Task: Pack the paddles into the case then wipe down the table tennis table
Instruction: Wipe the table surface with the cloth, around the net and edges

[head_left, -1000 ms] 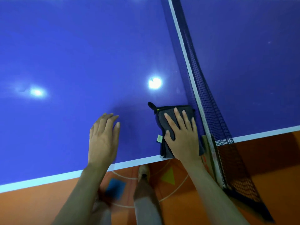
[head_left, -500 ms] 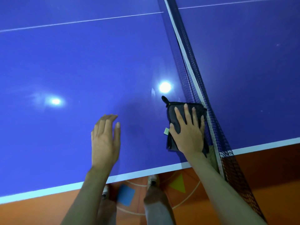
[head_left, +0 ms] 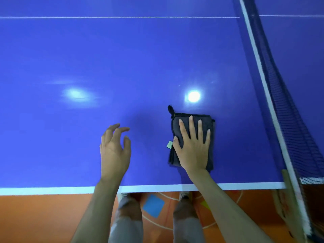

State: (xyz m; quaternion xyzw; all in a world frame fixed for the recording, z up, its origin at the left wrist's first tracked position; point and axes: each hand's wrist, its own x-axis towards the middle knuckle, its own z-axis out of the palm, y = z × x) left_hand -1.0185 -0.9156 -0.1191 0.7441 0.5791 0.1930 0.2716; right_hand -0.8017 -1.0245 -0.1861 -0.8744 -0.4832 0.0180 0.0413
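Right hand [head_left: 192,151], fingers straight and spread, pressed a folded dark cloth [head_left: 192,141] flat on the blue desk [head_left: 105,67] near the net [head_left: 284,102]. Left hand [head_left: 114,149] hovered, loosely curled, empty. The cloth looked soft, light, best palmed flat.

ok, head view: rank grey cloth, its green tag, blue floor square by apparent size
1. grey cloth, partly under the right hand
2. blue floor square; it lies farther from the camera, so only apparent size
3. green tag, clearly smallest
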